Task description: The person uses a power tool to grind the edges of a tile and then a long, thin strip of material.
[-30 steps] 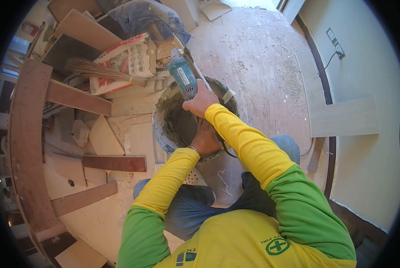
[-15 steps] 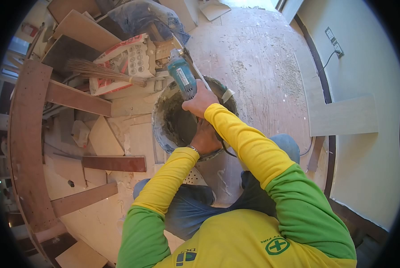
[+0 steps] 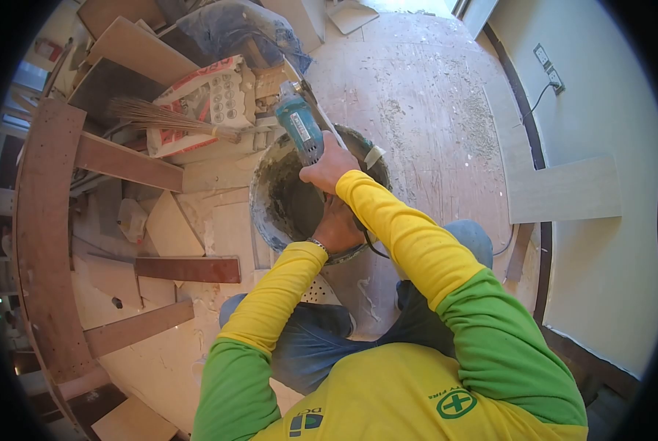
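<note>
A teal angle grinder (image 3: pixel 299 126) with a silver head points up and away from me over the bucket. My right hand (image 3: pixel 330 163) is wrapped round its body. Just below, my left hand (image 3: pixel 338 226) closes at the grinder's rear end, its fingertips hidden beneath the right hand. A black cord (image 3: pixel 373 246) comes out beside the left hand and curves toward my knee. Under both hands stands a mortar-crusted bucket (image 3: pixel 264 213) with grey material inside. A long thin pale strip (image 3: pixel 331 121) runs along the grinder's right side.
At the left lie a twig broom (image 3: pixel 171 120), a torn printed sack (image 3: pixel 229 92), tile offcuts (image 3: pixel 173 226) and a reddish wooden frame (image 3: pixel 46 242). Dust and debris cover the floor (image 3: pixel 432 125). On the right wall is a socket (image 3: pixel 555 79) with a cable plugged in.
</note>
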Motion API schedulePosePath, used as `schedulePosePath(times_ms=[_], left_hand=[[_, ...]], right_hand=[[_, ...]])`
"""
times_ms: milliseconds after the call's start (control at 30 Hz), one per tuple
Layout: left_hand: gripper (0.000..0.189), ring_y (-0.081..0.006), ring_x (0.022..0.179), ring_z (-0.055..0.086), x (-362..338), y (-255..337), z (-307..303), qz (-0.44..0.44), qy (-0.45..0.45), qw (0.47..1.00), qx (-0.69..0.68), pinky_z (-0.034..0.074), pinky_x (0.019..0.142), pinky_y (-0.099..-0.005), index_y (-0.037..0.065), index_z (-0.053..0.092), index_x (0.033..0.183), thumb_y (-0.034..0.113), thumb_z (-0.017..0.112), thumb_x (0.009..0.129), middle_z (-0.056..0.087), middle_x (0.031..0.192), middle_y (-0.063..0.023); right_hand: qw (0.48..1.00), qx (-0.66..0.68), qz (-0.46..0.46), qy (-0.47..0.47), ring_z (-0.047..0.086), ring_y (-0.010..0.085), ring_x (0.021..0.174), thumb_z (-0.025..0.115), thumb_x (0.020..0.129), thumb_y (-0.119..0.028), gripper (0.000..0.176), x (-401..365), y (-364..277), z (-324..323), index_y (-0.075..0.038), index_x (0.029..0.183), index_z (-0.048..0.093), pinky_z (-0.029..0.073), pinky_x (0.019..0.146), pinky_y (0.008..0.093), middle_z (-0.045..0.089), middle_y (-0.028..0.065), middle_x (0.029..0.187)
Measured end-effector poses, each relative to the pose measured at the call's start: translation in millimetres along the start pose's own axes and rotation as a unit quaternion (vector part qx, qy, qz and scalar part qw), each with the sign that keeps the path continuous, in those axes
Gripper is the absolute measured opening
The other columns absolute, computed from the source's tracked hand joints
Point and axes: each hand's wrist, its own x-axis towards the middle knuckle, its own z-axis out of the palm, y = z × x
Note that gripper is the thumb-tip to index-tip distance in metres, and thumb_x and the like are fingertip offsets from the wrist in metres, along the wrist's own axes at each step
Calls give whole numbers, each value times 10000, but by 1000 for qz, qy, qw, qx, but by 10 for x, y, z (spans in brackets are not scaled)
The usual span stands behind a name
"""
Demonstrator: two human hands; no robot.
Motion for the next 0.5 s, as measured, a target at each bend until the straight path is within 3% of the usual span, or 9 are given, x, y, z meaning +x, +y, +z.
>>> schedulePosePath(times_ms=[67,500], left_hand=[[797,-440,1444,350,0,-16,10,-6,-13,1000,13,206,1233,-585,33,463,1449,160,752,718,458,1479,-259],[694,-478,1416,364,-9,-100,80,-23,-41,999,5,228,1194,-597,27,491,1434,230,704,805,471,1480,-268]], right_hand=[[1000,1,2,-2,615,445,1230,743,729,-315,1014,3,1,0,-2,1562,258,479,1079,434,614,316,1320],[1000,-2,0,1,608,441,1241,753,726,-331,1029,-48,-4,-32,-9,1566,253,474,1085,435,611,315,1327]])
